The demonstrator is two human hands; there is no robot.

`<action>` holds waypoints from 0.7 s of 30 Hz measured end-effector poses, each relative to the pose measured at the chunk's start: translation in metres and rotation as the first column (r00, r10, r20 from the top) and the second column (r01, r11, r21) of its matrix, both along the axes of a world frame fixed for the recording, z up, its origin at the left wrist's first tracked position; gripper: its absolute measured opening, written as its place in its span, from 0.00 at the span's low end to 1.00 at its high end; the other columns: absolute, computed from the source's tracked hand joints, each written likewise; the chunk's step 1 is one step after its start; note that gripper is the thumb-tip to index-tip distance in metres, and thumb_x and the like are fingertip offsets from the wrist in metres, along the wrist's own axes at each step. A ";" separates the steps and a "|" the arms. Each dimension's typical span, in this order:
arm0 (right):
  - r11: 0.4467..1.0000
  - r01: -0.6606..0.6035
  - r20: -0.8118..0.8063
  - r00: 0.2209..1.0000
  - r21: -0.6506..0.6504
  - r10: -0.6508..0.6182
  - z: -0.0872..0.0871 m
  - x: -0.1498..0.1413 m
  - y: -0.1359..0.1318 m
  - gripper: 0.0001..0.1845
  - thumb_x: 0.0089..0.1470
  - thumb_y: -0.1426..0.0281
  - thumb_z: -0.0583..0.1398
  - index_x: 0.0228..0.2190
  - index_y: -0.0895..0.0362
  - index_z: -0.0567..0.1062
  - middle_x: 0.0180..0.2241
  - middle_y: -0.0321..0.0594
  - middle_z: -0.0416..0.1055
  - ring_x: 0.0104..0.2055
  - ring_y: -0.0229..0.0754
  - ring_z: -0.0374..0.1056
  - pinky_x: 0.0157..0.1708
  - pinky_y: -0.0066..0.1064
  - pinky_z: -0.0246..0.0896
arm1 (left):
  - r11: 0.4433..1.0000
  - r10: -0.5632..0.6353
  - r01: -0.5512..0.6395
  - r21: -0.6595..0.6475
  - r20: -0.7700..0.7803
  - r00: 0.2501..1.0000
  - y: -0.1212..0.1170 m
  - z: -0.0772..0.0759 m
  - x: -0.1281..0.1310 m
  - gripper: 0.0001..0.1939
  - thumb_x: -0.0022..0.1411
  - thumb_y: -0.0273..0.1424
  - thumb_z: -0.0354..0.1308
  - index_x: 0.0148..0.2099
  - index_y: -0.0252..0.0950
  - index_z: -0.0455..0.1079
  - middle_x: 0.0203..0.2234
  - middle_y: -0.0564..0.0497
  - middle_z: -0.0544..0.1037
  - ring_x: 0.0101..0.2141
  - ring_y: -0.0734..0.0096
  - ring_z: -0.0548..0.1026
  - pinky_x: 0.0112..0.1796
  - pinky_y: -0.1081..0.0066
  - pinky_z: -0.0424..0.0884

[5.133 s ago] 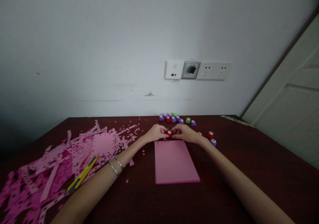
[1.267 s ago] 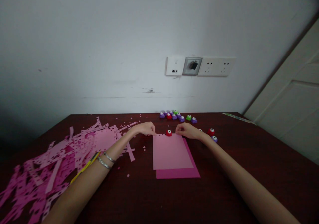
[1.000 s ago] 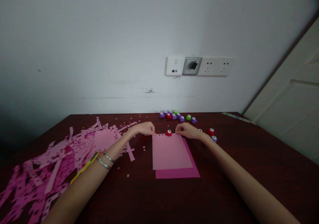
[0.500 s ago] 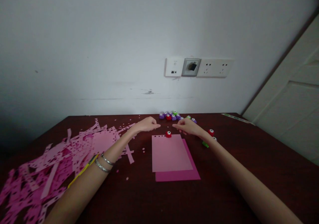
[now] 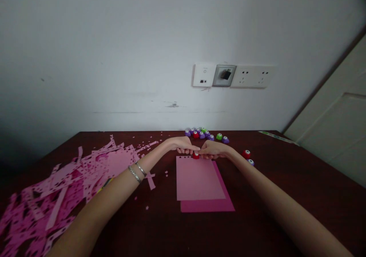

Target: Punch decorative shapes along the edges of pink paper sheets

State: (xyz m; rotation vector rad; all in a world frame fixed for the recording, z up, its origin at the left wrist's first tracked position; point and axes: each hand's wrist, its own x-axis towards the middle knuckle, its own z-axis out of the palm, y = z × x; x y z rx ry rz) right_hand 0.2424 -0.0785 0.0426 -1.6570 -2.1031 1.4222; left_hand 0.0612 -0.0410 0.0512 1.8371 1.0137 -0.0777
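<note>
A small red paper punch (image 5: pixel 196 156) with a white top sits at the far edge of a light pink sheet of paper (image 5: pixel 198 179). Along that edge, left of the punch, runs a row of punched holes. My left hand (image 5: pixel 183 144) is closed, its fingertips pressed on the punch from the left. From the right, my right hand (image 5: pixel 212 149) is also closed, with its fingertips on the punch and touching the left ones. Beneath the light sheet a darker pink sheet (image 5: pixel 207 206) shows at the right and near sides.
Punched pink paper scraps (image 5: pixel 71 184) are heaped on the left, partly covering a yellow tool (image 5: pixel 105 184). Several purple, red and green punches (image 5: pixel 201 135) stand by the wall; a red punch (image 5: pixel 246 154) and a purple punch (image 5: pixel 251 162) are near my right forearm. A patterned strip (image 5: pixel 277 137) lies far right.
Both hands have come together over the red punch and now touch it; before, they were apart on either side. The view has shifted slightly.
</note>
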 end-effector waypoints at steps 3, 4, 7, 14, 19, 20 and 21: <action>0.999 -0.010 -0.004 1.000 -0.047 0.010 -0.001 0.000 0.001 0.22 0.46 0.53 0.58 0.19 0.61 0.71 0.13 0.31 0.61 0.12 0.26 0.47 0.10 0.22 0.39 | 0.996 -0.058 0.053 -0.075 -0.066 0.996 0.008 -0.005 0.004 0.27 0.37 0.53 0.61 0.24 0.32 0.71 0.16 0.52 0.64 0.15 0.83 0.53 0.16 0.76 0.45; 0.998 -0.014 0.007 1.000 -0.057 0.014 -0.001 -0.001 0.001 0.22 0.47 0.54 0.58 0.20 0.62 0.72 0.13 0.32 0.61 0.12 0.26 0.48 0.10 0.21 0.39 | 0.992 -0.082 0.074 -0.098 -0.081 0.993 0.012 -0.005 0.005 0.26 0.37 0.53 0.61 0.25 0.32 0.72 0.16 0.52 0.65 0.15 0.82 0.53 0.16 0.76 0.46; 0.997 -0.033 0.066 0.997 -0.071 0.038 0.000 -0.004 0.002 0.22 0.48 0.54 0.57 0.21 0.62 0.72 0.14 0.33 0.62 0.12 0.27 0.50 0.10 0.21 0.39 | 0.975 -0.166 0.146 -0.165 -0.112 0.980 0.020 -0.007 0.008 0.25 0.38 0.52 0.61 0.25 0.33 0.73 0.16 0.51 0.65 0.15 0.83 0.51 0.16 0.76 0.46; 0.984 -0.090 0.148 0.982 -0.154 0.113 0.013 -0.016 0.006 0.21 0.50 0.57 0.57 0.18 0.61 0.70 0.13 0.33 0.61 0.12 0.27 0.52 0.09 0.20 0.41 | 0.944 -0.172 0.132 -0.302 -0.109 0.979 0.026 -0.009 0.011 0.26 0.35 0.53 0.63 0.22 0.32 0.73 0.14 0.54 0.59 0.14 0.85 0.47 0.14 0.78 0.42; 0.980 -0.101 0.204 0.970 -0.171 0.135 0.019 -0.021 0.005 0.21 0.53 0.60 0.55 0.16 0.61 0.67 0.11 0.30 0.57 0.10 0.26 0.47 0.09 0.21 0.39 | 0.937 -0.190 0.167 -0.307 -0.046 0.981 0.023 -0.012 0.011 0.26 0.36 0.53 0.62 0.21 0.31 0.71 0.12 0.56 0.56 0.13 0.86 0.46 0.13 0.79 0.41; 0.982 -0.097 0.214 0.968 -0.165 0.131 0.019 -0.022 0.005 0.22 0.53 0.60 0.55 0.15 0.61 0.67 0.11 0.30 0.57 0.10 0.26 0.47 0.09 0.21 0.39 | 0.936 -0.196 0.173 -0.307 -0.044 0.980 0.023 -0.012 0.012 0.26 0.37 0.53 0.62 0.21 0.31 0.70 0.12 0.56 0.56 0.13 0.86 0.46 0.12 0.79 0.41; 0.984 -0.090 0.225 0.967 -0.156 0.124 0.019 -0.023 0.004 0.22 0.52 0.59 0.55 0.15 0.61 0.67 0.10 0.30 0.56 0.09 0.26 0.47 0.09 0.21 0.39 | 0.934 -0.201 0.177 -0.310 -0.045 0.979 0.023 -0.013 0.012 0.26 0.37 0.53 0.61 0.20 0.31 0.70 0.12 0.57 0.55 0.13 0.86 0.45 0.12 0.79 0.41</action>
